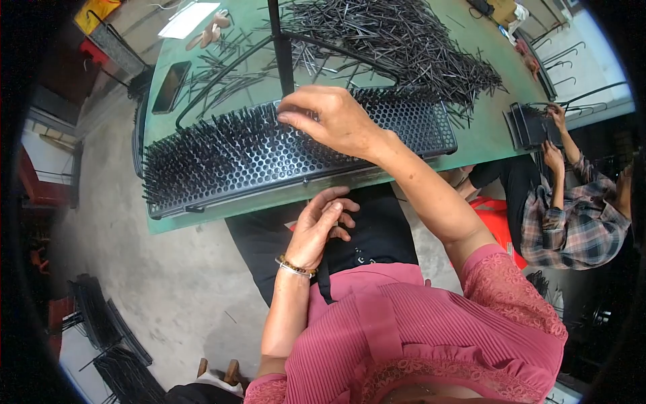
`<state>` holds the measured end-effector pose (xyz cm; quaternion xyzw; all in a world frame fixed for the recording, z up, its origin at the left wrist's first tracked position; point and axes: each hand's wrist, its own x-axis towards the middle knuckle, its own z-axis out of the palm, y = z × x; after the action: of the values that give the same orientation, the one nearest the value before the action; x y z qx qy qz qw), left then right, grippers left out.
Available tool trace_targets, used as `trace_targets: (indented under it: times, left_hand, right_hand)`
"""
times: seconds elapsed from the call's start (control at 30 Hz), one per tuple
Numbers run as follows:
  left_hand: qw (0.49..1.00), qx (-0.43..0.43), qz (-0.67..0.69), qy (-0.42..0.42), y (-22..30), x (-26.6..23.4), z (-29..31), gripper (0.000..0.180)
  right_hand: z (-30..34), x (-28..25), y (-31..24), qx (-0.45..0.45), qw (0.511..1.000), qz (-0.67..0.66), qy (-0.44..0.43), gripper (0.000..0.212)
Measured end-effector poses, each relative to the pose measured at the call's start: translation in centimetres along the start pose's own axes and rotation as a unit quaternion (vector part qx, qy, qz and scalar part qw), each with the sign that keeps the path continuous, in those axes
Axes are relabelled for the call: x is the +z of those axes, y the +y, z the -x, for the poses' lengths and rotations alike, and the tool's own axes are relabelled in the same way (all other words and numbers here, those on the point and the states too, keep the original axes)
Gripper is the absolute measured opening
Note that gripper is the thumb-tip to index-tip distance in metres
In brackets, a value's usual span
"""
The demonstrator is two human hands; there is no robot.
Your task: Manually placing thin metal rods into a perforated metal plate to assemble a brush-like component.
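Note:
Across the table edge in front of me lies a long black perforated rack (296, 156) with rows of round holes. Many short black rods (202, 151) stand upright in its left part and along its far side; holes show bare toward the near right. My right hand (333, 121) reaches over the middle of the rack, thumb and fingers drawn together among the rods. Whatever is between those fingertips is too small to make out. Over my lap, just below the rack's near edge, my left hand (319, 225) has its fingers loosely bent and apart, with nothing visible in them.
A large heap of loose black rods (397, 40) covers the far side of the green table (498, 128). A black metal frame (282, 57) rises behind the rack. A phone-like dark slab (171, 87) lies at left. To the right, a co-worker in plaid (572, 225) handles another rack (531, 126).

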<state>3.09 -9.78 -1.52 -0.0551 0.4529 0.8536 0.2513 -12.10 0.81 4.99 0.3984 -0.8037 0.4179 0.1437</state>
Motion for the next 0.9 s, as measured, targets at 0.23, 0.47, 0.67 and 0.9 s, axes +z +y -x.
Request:
trace_targets:
  times: [0.23,0.47,0.67,0.9]
  left_hand:
    - [1.000,-0.001,-0.003,0.006,-0.1,-0.1,0.1,0.037]
    - [1.000,-0.003,0.004,0.009,-0.1,-0.3,0.1,0.039]
    - [1.000,-0.003,-0.004,0.021,-0.3,-0.6,0.2,0.039]
    - [1.000,-0.007,0.001,0.027,-0.4,-0.6,0.3,0.038]
  right_hand:
    - [0.0,0.5,0.2,-0.005,1.000,0.008,0.025,0.016]
    - [0.7,1.3,0.7,0.017,0.998,0.034,0.041,0.018]
    - [0.8,1.6,0.7,0.011,0.999,0.027,0.033,0.019]
    - [1.4,2.0,0.8,-0.049,0.992,0.084,0.081,0.018]
